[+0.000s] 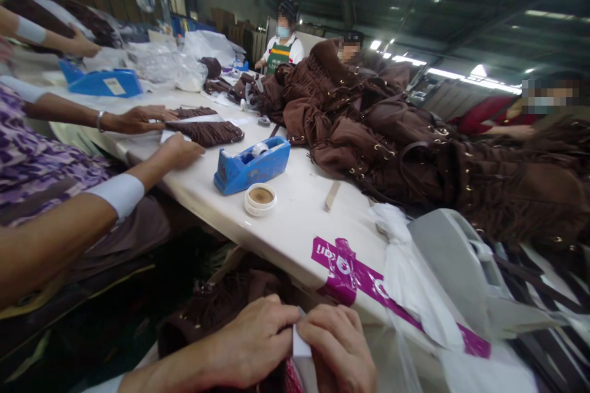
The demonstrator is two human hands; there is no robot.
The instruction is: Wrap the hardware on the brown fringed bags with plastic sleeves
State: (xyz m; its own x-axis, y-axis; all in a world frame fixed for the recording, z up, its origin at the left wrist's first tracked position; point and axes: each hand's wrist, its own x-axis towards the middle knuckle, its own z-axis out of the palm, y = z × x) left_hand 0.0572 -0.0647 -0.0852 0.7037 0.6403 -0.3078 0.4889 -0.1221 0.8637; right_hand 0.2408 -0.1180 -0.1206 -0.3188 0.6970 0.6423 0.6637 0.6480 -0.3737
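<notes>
Left fingers point(284, 317), right fingers point(318, 330) pinching smooth white strip point(302, 347); fringed brown material point(225, 298) near.

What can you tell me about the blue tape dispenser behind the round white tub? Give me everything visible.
The blue tape dispenser has a long, plastic-looking body with dark scuffs or grime on its side. A pale roll or core sits in its open middle. It stands upright on the white table, slanted across the view with its nearer end toward the lower left. The round white tub is just in front; whether they touch is unclear. Nobody is touching it.
</notes>
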